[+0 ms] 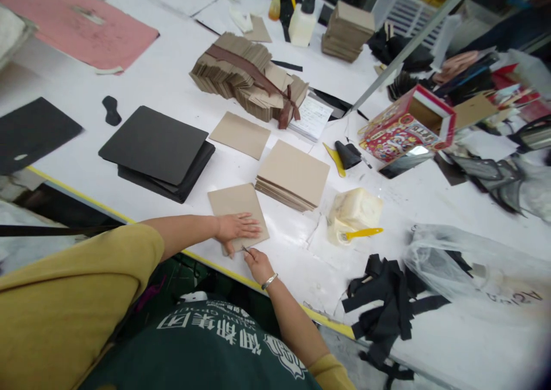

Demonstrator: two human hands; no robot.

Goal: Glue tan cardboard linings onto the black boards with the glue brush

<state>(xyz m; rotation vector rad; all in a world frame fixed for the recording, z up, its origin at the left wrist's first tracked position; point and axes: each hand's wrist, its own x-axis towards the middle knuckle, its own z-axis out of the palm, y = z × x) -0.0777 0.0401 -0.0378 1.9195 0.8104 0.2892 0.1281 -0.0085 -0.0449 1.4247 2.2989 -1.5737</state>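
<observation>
A tan board (235, 199) lies at the near edge of the white table. Spread flat on its lower part is my left hand (239, 227), fingers pointing right. My right hand (258, 265), with a bracelet at the wrist, is closed on a small thin dark tool (247, 249) whose tip meets the board's near edge. Just behind and to the right sits a stack of tan boards (295, 172); a single tan board (240, 135) lies farther back. On the left is a stack of black sheets (157, 143).
A glue container (357, 209) with a yellow brush (364, 233) stands right of the stack. Black strips (383, 307) and a plastic bag (465, 264) lie to the right. Tied tan pieces (241, 69), a red box (404, 126) and a slanted metal pole (413, 46) are farther back.
</observation>
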